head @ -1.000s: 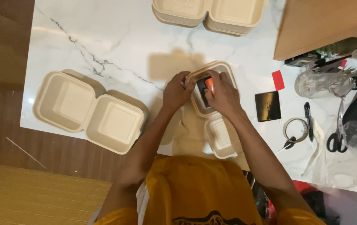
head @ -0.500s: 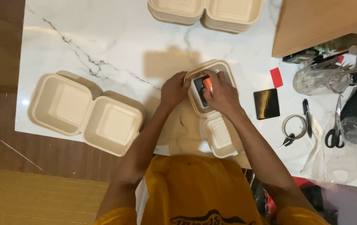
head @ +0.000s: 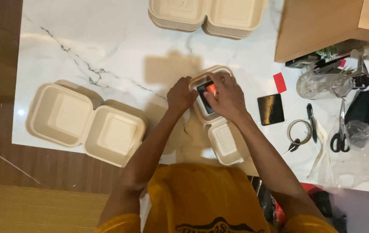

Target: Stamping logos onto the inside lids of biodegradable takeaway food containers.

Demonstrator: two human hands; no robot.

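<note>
On the white marble-patterned table top (head: 107, 47), a small beige hinged clamshell food container (head: 212, 116) lies open in front of the person, one half farther away and the other half nearer the body. The left hand (head: 181, 94) curls its fingers against the far half's left rim, closed around the edge. The right hand (head: 226, 96) lies over the same half, its fingers (head: 214, 88) bent down onto a small black object with an orange-red part (head: 208, 89) that sits inside that tray; the object shows just beneath and to the left of the fingertips (whether they pinch it or merely press on it cannot be told). To the left, a larger open beige clamshell box (head: 85, 123) lies flat, well apart from both hands, and another open pair (head: 206, 15) sits at the far edge. To the right lie a black square card (head: 270, 109), a roll of clear tape (head: 301, 130), a black pen (head: 312, 122) and black-handled scissors (head: 340, 127).
</note>
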